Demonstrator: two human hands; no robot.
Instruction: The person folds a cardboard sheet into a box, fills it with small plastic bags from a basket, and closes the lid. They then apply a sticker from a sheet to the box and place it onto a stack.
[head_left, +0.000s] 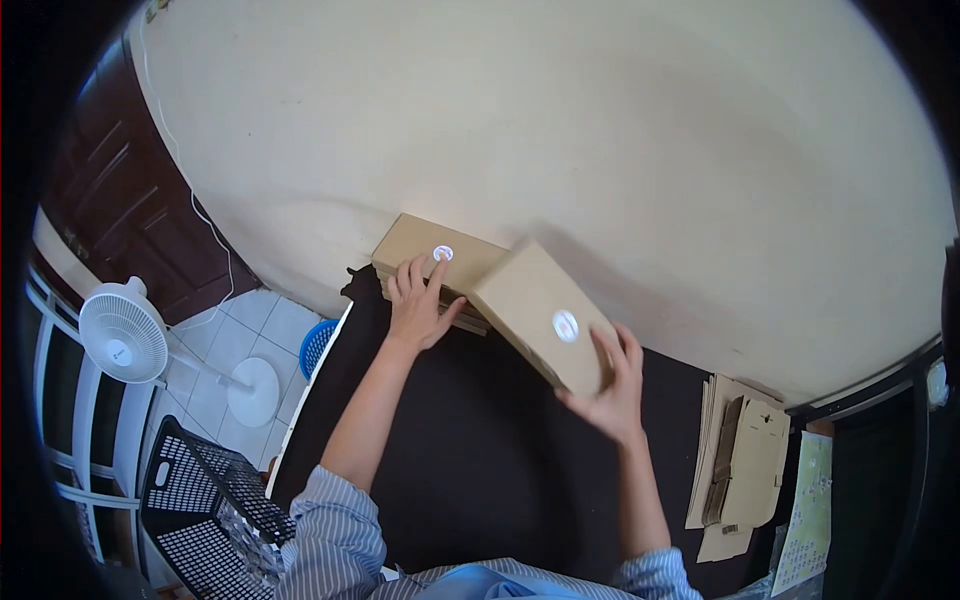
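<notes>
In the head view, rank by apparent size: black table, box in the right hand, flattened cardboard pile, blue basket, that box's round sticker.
1. Black table
2. Box in the right hand and flattened cardboard pile: too alike to rank
3. Blue basket, partly hidden
4. Round sticker

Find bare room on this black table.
The black table is bare between your forearms, and in a narrower strip from your right forearm to the stacked flat brown cardboard. Crowded: back left, with your left hand, a brown cardboard box and another box in your right hand.
</notes>
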